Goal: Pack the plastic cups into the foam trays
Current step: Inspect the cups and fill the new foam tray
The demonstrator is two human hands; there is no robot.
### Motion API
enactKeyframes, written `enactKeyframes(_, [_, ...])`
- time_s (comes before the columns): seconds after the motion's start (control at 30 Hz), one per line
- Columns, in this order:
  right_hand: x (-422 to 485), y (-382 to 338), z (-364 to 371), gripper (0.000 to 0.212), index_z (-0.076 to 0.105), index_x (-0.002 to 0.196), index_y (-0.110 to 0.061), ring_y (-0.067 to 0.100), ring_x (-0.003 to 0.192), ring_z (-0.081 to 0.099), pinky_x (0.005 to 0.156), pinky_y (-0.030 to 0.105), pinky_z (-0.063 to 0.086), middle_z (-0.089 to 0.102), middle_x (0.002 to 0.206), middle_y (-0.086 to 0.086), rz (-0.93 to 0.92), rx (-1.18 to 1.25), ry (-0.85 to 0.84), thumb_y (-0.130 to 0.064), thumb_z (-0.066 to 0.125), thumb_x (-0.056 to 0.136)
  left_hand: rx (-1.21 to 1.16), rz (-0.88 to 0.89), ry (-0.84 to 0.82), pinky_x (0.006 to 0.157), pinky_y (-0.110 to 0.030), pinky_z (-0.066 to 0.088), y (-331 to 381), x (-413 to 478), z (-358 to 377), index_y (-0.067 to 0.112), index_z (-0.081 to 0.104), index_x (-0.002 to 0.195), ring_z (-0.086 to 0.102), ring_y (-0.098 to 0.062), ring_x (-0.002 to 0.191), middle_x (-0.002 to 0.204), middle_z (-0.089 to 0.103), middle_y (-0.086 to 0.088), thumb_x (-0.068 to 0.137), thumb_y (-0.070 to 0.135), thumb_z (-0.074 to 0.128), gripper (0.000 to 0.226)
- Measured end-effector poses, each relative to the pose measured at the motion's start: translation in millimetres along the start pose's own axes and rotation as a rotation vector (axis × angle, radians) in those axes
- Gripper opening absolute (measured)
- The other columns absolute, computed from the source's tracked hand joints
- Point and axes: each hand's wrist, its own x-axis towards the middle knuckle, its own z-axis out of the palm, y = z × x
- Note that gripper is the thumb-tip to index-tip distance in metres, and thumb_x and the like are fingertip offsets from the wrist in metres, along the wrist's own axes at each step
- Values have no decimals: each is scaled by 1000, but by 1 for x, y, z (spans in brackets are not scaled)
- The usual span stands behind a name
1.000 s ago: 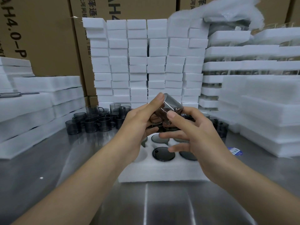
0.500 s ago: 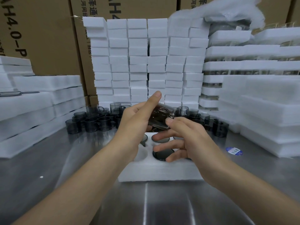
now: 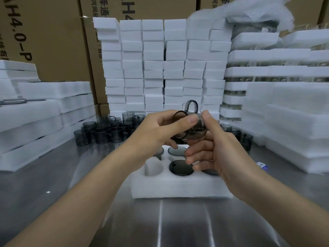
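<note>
Fingers [image 3: 187,121]: those of the left hand [image 3: 156,134] are wrapped round the grey cup [image 3: 193,130] from 9 o'clock. The right hand [image 3: 215,150] has its thumb on the cup's 3 o'clock side and its other fingers curled beneath. Both hands are clamped on the one cup.
Far 9 o'clock: foam stacks [image 3: 35,113], white slabs piled on the steel table [image 3: 53,193], well apart from the hands.
At 10 o'clock: loose cups [image 3: 103,131], grey with handles, upright in a cluster on the table.
At 12 o'clock: wall of foam blocks [image 3: 160,68], with cardboard boxes [image 3: 53,32] behind it.
Cup position: in the air above the far rows of the foam tray [image 3: 178,188], tipped over, handle pointing to 12 o'clock.
Tray: on the table at 6 o'clock of the cup. Dark seated cups [image 3: 181,167] sit in the pockets; the near-left pocket [image 3: 153,166] shows bare foam.
At 3 o'clock: more cups [image 3: 246,139] stand past the right hand, with a blue sticker [image 3: 261,165] on the table and packed foam layers [image 3: 284,107] beyond.
</note>
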Motion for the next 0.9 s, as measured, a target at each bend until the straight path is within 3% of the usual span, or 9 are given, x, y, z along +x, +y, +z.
enactKeyframes(0.13, [-6,11,0,34,63,105,-40,12,83,75,66,42,60,75,99,-17,-431,-466,96,-72,57,94,19,-79,115,82,-35,62,1,0,-1,14,84,104,80,-22,94,100,82,-8,85,72,74,62])
enactKeyframes(0.23, [-4,21,-4,51,47,127,-52,3,100,67,80,39,57,64,115,-30,-585,-763,103,-75,62,84,-12,-175,195,78,-34,64,4,0,-3,12,86,91,80,-23,77,89,82,-11,73,84,72,75])
enactKeyframes(0.33, [-2,24,-6,68,41,138,-55,2,100,68,87,41,57,63,115,-31,-587,-750,92,-73,68,78,94,-213,157,75,-36,65,7,-1,-1,10,83,81,79,-22,71,80,81,-11,72,87,66,80])
enactKeyframes(0.43, [2,29,-8,61,47,136,-54,-1,103,67,83,36,58,67,113,-31,-579,-794,44,-75,65,82,377,-154,214,68,-37,62,0,-3,5,11,73,65,73,-19,60,63,74,-6,84,90,55,83])
enactKeyframes(0.53, [6,34,-9,50,55,130,-53,-3,99,69,81,36,56,72,107,-32,-496,-763,4,-78,59,86,587,-8,316,69,-38,60,-6,-3,5,29,72,89,70,-9,64,72,74,5,90,88,50,64])
enactKeyframes(0.63, [9,33,-9,41,67,115,-47,-5,100,70,83,32,53,75,102,-30,-453,-664,-25,-75,56,88,504,-22,236,70,-38,64,-3,-3,4,40,73,105,71,-6,73,84,75,12,83,83,68,49])
enactKeyframes(0.77, [7,31,-9,48,67,120,-48,-7,96,69,81,28,49,76,102,-28,-454,-638,-86,-80,49,89,442,-38,177,74,-46,63,-1,0,-12,26,81,86,74,-20,72,75,77,-1,83,75,76,50])
enactKeyframes(0.9, [8,30,-13,54,66,114,-51,-1,87,68,73,25,45,74,99,-28,-406,-621,-52,-88,39,84,413,-174,64,63,-28,47,3,-2,-50,27,84,91,62,-9,60,77,77,2,74,90,66,68])
